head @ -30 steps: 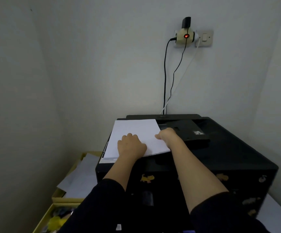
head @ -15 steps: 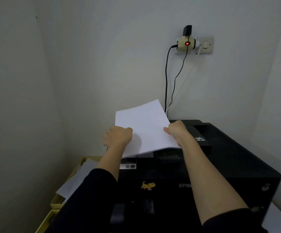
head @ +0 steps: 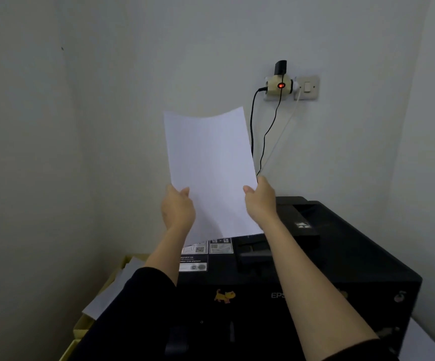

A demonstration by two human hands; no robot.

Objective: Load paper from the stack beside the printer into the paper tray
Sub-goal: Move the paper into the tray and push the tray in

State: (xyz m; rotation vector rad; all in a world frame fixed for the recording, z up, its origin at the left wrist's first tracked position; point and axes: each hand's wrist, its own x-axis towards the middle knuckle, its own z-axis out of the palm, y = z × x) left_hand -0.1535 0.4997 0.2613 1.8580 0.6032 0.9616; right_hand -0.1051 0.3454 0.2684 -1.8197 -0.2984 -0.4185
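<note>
smooth matt white paper (head: 209,165), black matt plastic printer (head: 341,256).

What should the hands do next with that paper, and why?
Probably lower the paper bottom edge first toward the printer: the left hand and right hand hold it upright above the top, not yet fed in.

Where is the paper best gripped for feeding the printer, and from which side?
Pinch the paper at its long edges, low down, one hand from each side, as the left hand and right hand do. It stands upright with its top bowed, so low side grips likely steady it and leave the bottom edge free.
</note>
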